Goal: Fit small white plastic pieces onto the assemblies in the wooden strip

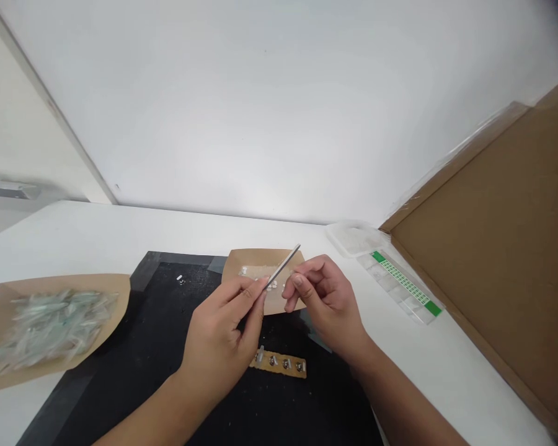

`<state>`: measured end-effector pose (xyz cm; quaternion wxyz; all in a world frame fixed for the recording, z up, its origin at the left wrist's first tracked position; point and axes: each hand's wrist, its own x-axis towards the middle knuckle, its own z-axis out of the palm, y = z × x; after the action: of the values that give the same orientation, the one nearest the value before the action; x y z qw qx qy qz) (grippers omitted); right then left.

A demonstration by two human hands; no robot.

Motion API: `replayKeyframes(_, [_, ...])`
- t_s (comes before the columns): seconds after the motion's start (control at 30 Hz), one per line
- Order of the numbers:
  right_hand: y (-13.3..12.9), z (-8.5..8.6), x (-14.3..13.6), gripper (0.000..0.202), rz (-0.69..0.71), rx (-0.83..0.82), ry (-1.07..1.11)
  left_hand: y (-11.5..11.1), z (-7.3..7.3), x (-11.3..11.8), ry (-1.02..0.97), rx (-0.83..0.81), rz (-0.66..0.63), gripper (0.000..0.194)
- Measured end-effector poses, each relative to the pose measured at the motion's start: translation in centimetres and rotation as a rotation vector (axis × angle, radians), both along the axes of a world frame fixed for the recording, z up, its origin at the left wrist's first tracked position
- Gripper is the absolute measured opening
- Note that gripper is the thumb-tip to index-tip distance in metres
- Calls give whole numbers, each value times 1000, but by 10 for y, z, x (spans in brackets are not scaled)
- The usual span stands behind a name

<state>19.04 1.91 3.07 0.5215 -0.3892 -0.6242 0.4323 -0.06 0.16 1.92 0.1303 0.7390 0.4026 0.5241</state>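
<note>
Between the thumb and fingertips of my left hand [230, 322] is a thin, straight grey-white strip [283, 266], tilted up to the right. My right hand [328, 303] is just right of the strip, its fingers curled in towards the thumb. Whatever its fingertips may hold is too small to make out. Behind both hands sits a brown paper tray [235, 263] with small white pieces in it. Below them, a tan strip [283, 365] carries several small metal parts with pale pieces; its left end is hidden by my left hand.
At left, a brown paper tray [121, 285] holds a heap of clear greenish slivers [60, 322]. A black mat [167, 347] covers the middle of the white table [186, 229]. On the right lie a translucent lid [353, 238], a clear case with a green label [407, 282], and upright cardboard [493, 248].
</note>
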Motion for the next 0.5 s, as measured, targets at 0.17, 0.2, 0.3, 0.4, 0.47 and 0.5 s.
replayKeyframes(0.17, [-2,-2,-2,16,37,27,67,0,0,1,-17,-17,-51,31])
replayKeyframes(0.2, [-2,-5,-2,12,20,52,53,0,0,1,-17,-21,-62,31])
replayKeyframes(0.3, [-3,-11,0,6,-79,138,-57,0,0,0,-3,-38,-71,32])
replayKeyframes(0.4, [-6,-11,1,3,-189,197,-215,0,1,-1,29,-27,-74,31])
replayKeyframes(0.47, [-8,-8,1,5,-256,234,-303,0,1,-2,63,-32,-80,30])
replayKeyframes(0.5, [-8,-7,0,7,-276,244,-332,0,0,-3,75,-47,-69,30])
